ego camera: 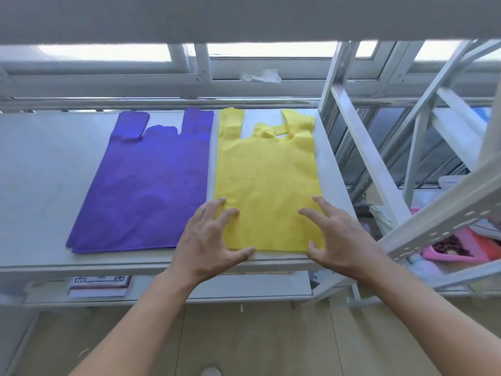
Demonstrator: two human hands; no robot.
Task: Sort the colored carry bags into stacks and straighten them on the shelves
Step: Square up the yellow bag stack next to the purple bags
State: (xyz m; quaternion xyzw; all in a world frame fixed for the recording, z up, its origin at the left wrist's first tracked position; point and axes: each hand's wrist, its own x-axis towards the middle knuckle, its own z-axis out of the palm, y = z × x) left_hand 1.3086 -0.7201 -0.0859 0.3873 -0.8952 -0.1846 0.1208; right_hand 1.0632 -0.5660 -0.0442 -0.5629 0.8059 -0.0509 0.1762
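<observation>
Shelf [40, 172]: pale grey board in a white metal rack; carries both stacks side by side.
Yellow bags [267, 185]: flat stack on the right part of the shelf. Long axis runs from me toward the window. Handles point to the far edge, bottom hem lies along the near edge.
Purple bags [146, 185]: flat stack just left of the yellow one, the two nearly touching at the handle end. Long axis also runs front to back but slants, with the hem swung out to the left. Handles point away from me; the left handle is folded over on itself.
My left hand [208, 240]: at the near left corner of the yellow bags. Fingers apart and lightly bent, tips on the cloth, thumb at the hem, nothing gripped.
My right hand [339, 240]: at the near right corner of the same stack. Fingers apart and lightly bent, gripping nothing; I cannot tell whether the tips press down.
Lower shelf [244, 291]: a flat printed item [99, 284] lies at its left.
Pink tray [455, 251]: beyond the rack, to my right.
</observation>
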